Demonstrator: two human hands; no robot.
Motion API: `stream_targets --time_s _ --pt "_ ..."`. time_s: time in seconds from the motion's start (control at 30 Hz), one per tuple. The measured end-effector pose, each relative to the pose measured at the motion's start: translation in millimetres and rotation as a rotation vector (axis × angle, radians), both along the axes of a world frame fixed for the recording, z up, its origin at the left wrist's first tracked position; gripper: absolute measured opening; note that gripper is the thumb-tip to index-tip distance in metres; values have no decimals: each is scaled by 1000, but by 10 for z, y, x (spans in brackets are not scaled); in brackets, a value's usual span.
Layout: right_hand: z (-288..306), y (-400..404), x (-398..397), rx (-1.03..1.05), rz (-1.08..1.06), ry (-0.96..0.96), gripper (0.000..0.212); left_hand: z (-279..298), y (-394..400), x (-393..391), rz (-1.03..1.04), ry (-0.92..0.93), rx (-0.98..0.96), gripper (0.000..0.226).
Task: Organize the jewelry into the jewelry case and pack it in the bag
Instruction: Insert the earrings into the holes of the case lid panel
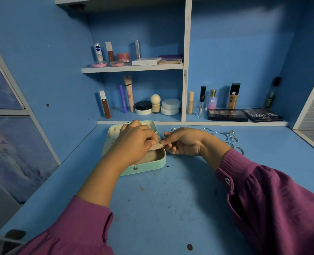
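— Case (pixel 145 165) where?
— Open on the table (pixel 170 199), centre-left. Left hand (pixel 136 139) and right hand (pixel 183 141) both pinch its beige flap (pixel 155 147). Jewelry (pixel 226 137) lies right, behind.

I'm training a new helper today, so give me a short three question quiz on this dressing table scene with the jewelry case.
1. True or false: the mint jewelry case lies open on the blue table.
2. Where do the silver rings and bangles lie? A) inside the case B) on the table behind the right hand C) on the upper shelf
3. Fill in: both the left hand and the right hand pinch a small pale ___ over the case.

Key
1. True.
2. B.
3. Flap, a thin beige piece; whether it is joined to the case cannot be told.
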State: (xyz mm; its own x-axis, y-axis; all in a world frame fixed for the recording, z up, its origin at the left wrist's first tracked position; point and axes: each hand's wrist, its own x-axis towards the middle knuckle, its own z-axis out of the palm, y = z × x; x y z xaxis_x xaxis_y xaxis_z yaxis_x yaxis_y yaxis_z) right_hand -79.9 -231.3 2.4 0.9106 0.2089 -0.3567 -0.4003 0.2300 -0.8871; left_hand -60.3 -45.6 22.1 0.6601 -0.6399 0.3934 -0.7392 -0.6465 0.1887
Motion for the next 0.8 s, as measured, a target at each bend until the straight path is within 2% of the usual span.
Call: stream_targets --time_s 0.23,0.57,0.8 --pt "0 -9 5 2 11 -5 25 10 15 6 51 154 -145 15" --pt "-16 -12 24 -1 14 -10 25 -9 20 49 10 -64 17 18" --pt "-15 -16 22 6 5 -1 27 19 -5 49 -13 -80 89 20"
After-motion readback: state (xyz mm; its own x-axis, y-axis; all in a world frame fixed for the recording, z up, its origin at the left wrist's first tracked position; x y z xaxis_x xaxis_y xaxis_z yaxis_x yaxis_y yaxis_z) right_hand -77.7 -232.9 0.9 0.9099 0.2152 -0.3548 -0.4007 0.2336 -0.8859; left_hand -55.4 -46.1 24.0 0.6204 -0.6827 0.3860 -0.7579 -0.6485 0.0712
